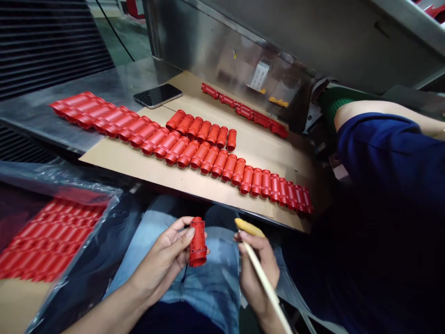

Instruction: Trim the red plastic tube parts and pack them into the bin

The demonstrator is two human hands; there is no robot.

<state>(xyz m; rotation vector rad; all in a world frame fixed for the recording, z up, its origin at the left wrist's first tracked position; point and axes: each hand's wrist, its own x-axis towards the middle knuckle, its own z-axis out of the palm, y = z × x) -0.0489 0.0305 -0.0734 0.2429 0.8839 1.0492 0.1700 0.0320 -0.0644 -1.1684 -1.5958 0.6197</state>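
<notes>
My left hand (174, 248) grips a red cylindrical part (198, 242) upright above my lap, fingers wrapped round its side. To its right, my right hand (259, 264) is closed on a pale stick-like tool (266, 283) and a yellow piece (249, 227) near the fingertips; whether the two are joined is unclear. Just beyond, a long row of red cylinders (189, 154) lies side by side on a cardboard sheet (146, 169), with a shorter row (205, 131) behind it.
A phone (158, 95) lies behind the rows. More red parts (245, 111) line the cardboard's back edge. A plastic-lined box (113, 199) of red parts stands at lower left. A person's dark blue sleeve (392, 157) is close on the right, and a metal panel (278, 32) rises behind.
</notes>
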